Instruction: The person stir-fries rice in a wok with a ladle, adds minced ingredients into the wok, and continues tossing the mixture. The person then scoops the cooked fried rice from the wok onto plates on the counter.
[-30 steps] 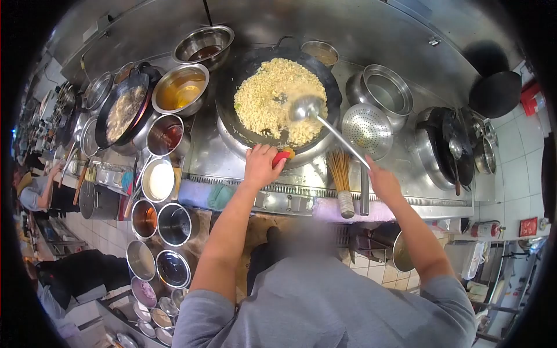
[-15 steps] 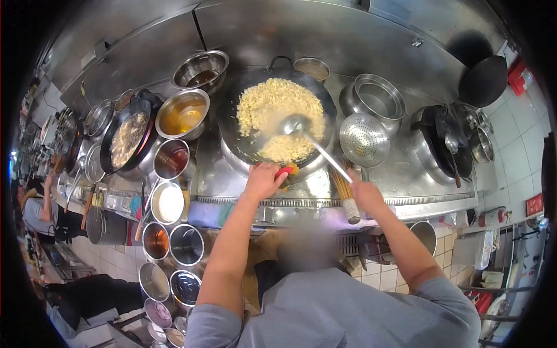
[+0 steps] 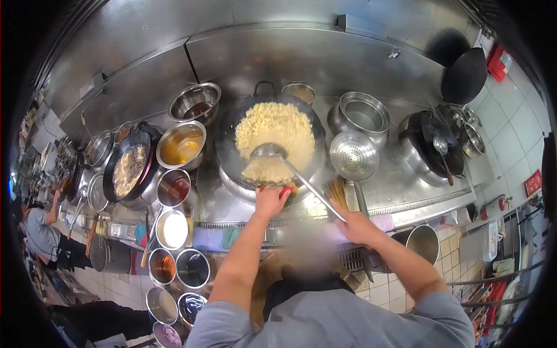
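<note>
A black wok (image 3: 229,152) of yellow fried rice (image 3: 272,132) sits on the steel range. My left hand (image 3: 270,200) grips the wok's near handle through a red and yellow cloth (image 3: 285,190). My right hand (image 3: 354,225) holds the long handle of a steel ladle (image 3: 268,152), whose bowl rests in the rice at the wok's near side.
Bowls of sauces and oil (image 3: 181,145) line the left. A perforated strainer (image 3: 353,155), a steel pot (image 3: 360,113) and a bamboo brush (image 3: 336,191) lie to the right, with more dark woks (image 3: 432,145) beyond. Another person (image 3: 40,232) works at far left.
The ladle has drawn back from the middle of the rice to the wok's near edge. My right hand pulled toward me, and the view has tilted so the range sits lower.
</note>
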A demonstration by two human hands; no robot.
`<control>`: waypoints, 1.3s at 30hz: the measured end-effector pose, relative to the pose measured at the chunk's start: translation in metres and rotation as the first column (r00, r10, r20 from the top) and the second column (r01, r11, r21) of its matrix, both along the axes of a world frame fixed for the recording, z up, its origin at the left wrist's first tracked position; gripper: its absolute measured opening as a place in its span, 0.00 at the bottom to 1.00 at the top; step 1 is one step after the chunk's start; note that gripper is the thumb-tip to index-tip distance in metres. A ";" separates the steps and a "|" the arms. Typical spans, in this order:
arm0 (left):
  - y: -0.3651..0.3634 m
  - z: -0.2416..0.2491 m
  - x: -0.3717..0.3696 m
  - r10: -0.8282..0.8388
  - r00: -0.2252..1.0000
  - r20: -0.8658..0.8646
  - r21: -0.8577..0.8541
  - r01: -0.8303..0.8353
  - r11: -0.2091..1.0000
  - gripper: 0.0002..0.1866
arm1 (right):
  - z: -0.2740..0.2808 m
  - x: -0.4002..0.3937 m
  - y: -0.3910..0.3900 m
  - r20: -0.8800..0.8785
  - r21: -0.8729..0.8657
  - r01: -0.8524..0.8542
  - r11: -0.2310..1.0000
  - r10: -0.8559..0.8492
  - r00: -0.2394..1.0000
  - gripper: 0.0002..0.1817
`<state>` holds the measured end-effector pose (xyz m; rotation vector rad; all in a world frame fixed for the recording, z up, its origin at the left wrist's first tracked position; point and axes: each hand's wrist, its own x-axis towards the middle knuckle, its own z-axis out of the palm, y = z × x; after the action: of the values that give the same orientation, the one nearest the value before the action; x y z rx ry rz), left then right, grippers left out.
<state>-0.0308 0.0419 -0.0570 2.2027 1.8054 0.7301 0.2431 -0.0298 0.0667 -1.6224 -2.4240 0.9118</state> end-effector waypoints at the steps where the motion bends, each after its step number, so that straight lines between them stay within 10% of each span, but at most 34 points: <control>1: -0.002 -0.003 0.005 0.058 0.998 0.009 -0.022 -0.058 0.998 0.17 | 0.037 0.005 -0.017 0.097 -0.117 0.037 0.992 -0.026 0.995 0.31; 7: -0.089 0.137 0.034 -0.105 0.994 -0.013 0.122 0.106 0.987 0.18 | 0.179 0.071 -0.047 0.337 -0.205 -0.233 0.951 0.292 0.895 0.33; 10: -0.055 0.109 0.032 -0.091 0.996 0.000 0.251 0.088 0.964 0.17 | 0.158 0.036 -0.015 0.330 -0.289 -0.173 0.942 0.267 0.905 0.32; 15: -0.092 0.027 0.063 0.028 1.000 -0.007 0.172 -0.026 0.985 0.13 | 0.033 -0.027 0.028 0.250 0.070 -0.177 0.982 0.154 0.956 0.32; 18: -0.115 0.000 0.065 -0.153 0.988 -0.016 0.544 0.137 0.828 0.14 | 0.028 -0.036 0.017 0.155 0.122 -0.158 0.980 0.138 0.978 0.33; 19: -0.109 0.005 0.061 -0.150 0.989 -0.017 0.548 0.135 0.826 0.14 | 0.032 -0.031 0.018 0.156 0.127 -0.160 0.979 0.140 0.978 0.33; 21: -0.087 0.064 0.046 -0.072 0.993 -0.089 -0.004 0.072 0.997 0.16 | 0.058 -0.016 -0.005 0.129 -0.025 -0.131 0.991 0.134 0.983 0.32; 28: -0.079 0.140 0.027 -0.167 0.986 0.000 0.152 0.165 0.974 0.18 | 0.184 0.045 -0.021 0.387 -0.338 -0.215 0.916 0.344 0.856 0.31; 35: -0.075 -0.035 0.047 0.008 0.995 -0.101 0.280 0.021 0.960 0.16 | 0.034 -0.027 0.027 0.140 0.015 -0.117 0.993 0.114 0.984 0.34; 39: -0.076 0.023 0.030 -0.116 0.963 -0.244 -0.009 0.118 0.993 0.16 | -0.032 0.001 -0.008 0.084 0.217 -0.130 0.967 0.114 0.990 0.30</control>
<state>-0.0004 -0.0341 -0.0342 2.4711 1.7585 0.4575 0.2442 -0.0375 0.0345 -1.4656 -2.5888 0.5788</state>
